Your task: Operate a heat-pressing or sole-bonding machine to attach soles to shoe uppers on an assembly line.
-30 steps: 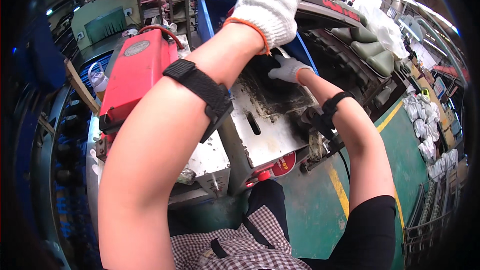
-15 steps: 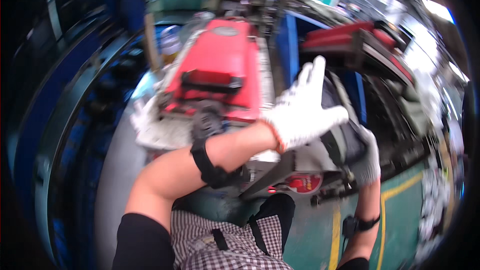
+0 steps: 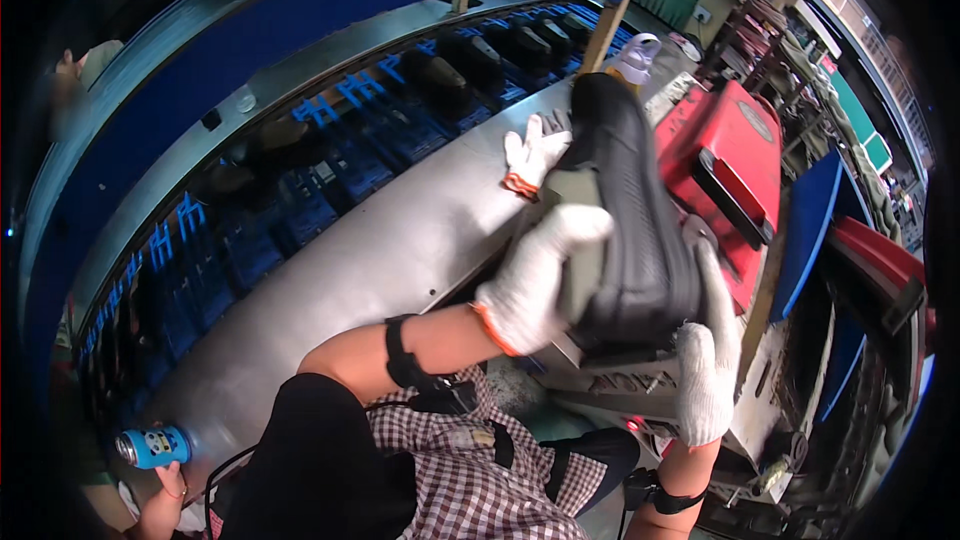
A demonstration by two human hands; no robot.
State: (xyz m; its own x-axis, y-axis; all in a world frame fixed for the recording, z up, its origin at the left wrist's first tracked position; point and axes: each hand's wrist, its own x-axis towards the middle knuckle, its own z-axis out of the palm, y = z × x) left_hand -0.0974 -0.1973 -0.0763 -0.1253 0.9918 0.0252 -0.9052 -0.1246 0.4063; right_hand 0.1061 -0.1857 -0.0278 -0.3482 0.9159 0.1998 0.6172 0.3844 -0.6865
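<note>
Clasps black-and-olive boot [image 3: 640, 230] between left hand [image 3: 535, 285] at its left and right hand [image 3: 708, 370] at its right. Note white glove [image 3: 533, 155] left of boot, red housing [image 3: 742, 145] right.

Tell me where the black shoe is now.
In the head view, the black shoe is right of centre, between left hand and right hand, just left of the red cover.

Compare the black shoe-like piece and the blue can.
Colour: the shoe-like piece is black with a grey-green part; the can is blue with a silvery end.
Handling: the left hand and right hand, both gloved, hold the piece; another person's bare hand touches the can.
Both are touched by hands.
</note>
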